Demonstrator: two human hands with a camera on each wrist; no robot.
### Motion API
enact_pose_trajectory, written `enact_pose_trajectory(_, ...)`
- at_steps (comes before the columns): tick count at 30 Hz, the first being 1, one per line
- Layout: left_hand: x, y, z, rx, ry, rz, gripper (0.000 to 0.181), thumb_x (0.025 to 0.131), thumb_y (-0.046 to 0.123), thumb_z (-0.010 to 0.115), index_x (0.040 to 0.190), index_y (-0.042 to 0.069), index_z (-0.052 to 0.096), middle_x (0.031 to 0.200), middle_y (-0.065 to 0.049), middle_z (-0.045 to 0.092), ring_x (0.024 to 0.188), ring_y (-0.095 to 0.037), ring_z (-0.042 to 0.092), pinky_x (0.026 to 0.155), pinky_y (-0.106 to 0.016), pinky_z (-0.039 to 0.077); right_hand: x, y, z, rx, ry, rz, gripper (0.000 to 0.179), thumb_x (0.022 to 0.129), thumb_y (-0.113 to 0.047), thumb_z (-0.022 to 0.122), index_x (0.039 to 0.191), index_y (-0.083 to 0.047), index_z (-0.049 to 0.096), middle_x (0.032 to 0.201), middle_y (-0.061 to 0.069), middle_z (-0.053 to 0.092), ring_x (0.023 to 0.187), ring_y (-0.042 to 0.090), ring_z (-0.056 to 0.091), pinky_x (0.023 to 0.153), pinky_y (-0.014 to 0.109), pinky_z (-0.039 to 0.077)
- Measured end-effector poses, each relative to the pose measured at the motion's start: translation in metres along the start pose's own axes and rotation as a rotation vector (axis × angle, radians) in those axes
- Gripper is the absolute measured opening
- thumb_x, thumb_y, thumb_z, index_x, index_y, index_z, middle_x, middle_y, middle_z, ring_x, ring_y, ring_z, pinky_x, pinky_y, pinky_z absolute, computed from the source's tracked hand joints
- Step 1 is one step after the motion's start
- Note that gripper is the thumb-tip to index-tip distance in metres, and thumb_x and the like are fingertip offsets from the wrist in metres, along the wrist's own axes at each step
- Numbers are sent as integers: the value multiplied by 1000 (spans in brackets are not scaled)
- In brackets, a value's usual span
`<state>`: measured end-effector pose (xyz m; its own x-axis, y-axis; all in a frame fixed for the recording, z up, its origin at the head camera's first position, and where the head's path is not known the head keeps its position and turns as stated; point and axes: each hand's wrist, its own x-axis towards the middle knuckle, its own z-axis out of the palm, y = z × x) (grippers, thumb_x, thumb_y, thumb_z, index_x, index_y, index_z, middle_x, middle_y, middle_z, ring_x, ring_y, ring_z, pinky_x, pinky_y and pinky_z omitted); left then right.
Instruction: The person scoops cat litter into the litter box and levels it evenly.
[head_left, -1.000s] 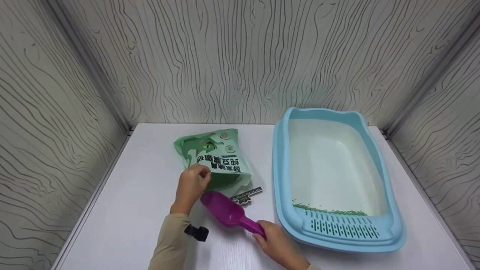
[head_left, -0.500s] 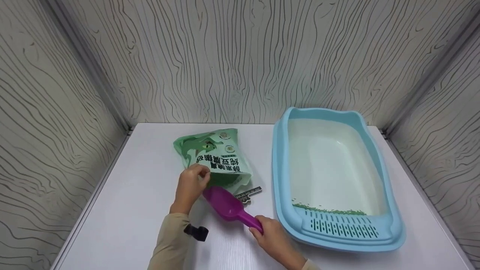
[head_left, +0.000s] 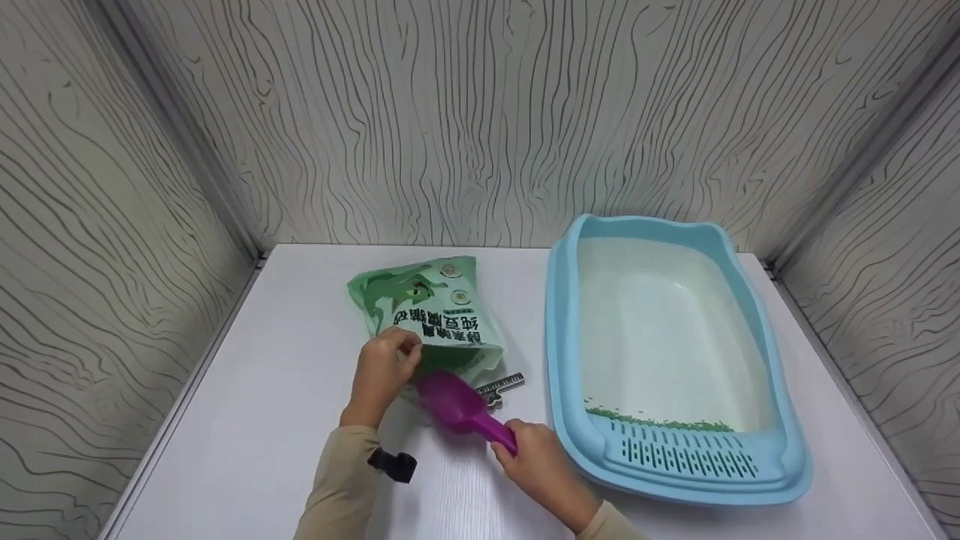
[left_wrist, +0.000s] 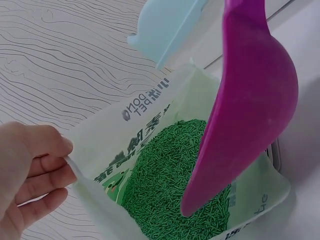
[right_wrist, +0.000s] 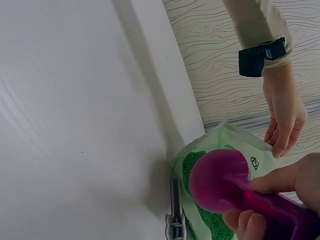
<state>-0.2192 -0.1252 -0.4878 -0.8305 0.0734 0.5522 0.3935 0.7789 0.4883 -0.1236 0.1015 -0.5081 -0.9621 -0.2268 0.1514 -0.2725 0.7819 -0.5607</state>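
A green cat litter bag (head_left: 431, 304) lies on the white table with its mouth towards me. My left hand (head_left: 382, 371) pinches the rim of that mouth and holds it up, as the left wrist view shows. Green litter pellets (left_wrist: 160, 175) fill the inside. By its handle, my right hand (head_left: 541, 466) grips a purple scoop (head_left: 452, 405). In the left wrist view the scoop's tip overlaps the pellets at the bag's mouth. The scoop's bowl (right_wrist: 220, 180) is at the opening in the right wrist view.
A light blue litter box (head_left: 556, 360) with a slotted front ledge stands on the right of the white table (head_left: 255, 405). Beside the bag's mouth lies a small dark piece with ruler-like marks (head_left: 502, 384). Wood-grain panels (head_left: 450, 127) rise behind and at both sides.
My right hand has moved the scoop up and slightly left-to-right, bringing its bowl closer over the bag's mouth. My left hand keeps its pinch on the rim, and the bag has hardly moved.
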Motion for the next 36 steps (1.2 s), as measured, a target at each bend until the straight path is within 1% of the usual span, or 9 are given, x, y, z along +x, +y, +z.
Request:
enact_pose_trajectory(3,0,1,0,-3,-3,2,5,80,2,72,78,6,68,78,-6,70,69,-15,65,64,-27,54,5,-7,-3,-27,-2,1,16,78,-13,70,69,-6,59,57,-1,52,53,6,38,47,19,31)
enact_pose_trajectory(6,0,1,0,-10,-10,-4,5,80,2,71,78,5,68,77,-6,70,70,-15,65,64,-27,54,8,-14,-7,-48,-17,14,15,74,-11,67,66,-6,56,56,-2,47,52,7,36,47,20,29)
enact_pose_trajectory(10,0,2,0,-16,-13,0,5,81,3,71,78,5,68,77,-6,70,70,-15,65,64,-27,54,14,-24,-14,-64,-46,21,13,74,-8,66,66,-3,57,57,1,50,53,10,37,48,23,30)
enact_pose_trajectory(13,1,1,-1,-20,-15,7,5,81,2,71,79,5,68,77,-6,69,70,-15,65,64,-27,54,18,-29,-19,-101,-34,-14,13,73,-7,67,66,-3,58,58,5,56,53,11,40,48,25,32)
enact_pose_trajectory(16,1,1,-1,-26,-14,8,5,81,2,71,78,5,68,77,-6,69,70,-15,65,64,-27,54,21,-33,-23,-154,-3,-58,15,72,-6,68,62,-5,57,57,7,58,51,11,42,46,27,32)
enact_pose_trajectory(19,0,0,-1,-20,-9,17,6,81,3,72,78,5,68,77,-6,69,70,-15,65,63,-27,54,23,-36,-25,-190,-1,-65,17,72,-7,68,60,-6,56,56,7,58,50,13,43,46,28,31)
enact_pose_trajectory(26,0,-1,0,-4,-2,13,5,81,2,71,78,5,68,77,-7,70,69,-15,66,63,-27,54,25,-41,-25,-268,53,-94,19,69,-8,70,56,-5,55,55,9,59,49,20,51,44,31,32)
enact_pose_trajectory(31,0,-1,0,-14,2,17,5,81,2,71,78,4,68,77,-7,69,69,-16,66,63,-28,54,29,-47,-23,-297,31,-50,18,70,-7,66,56,-5,55,57,11,60,50,24,52,43,34,35)
enact_pose_trajectory(36,2,-2,0,-9,11,32,5,81,2,72,78,4,68,76,-7,68,68,-16,66,62,-28,54,35,-52,-20,-318,15,2,15,71,-8,66,59,-3,58,61,14,63,53,28,57,44,37,40)
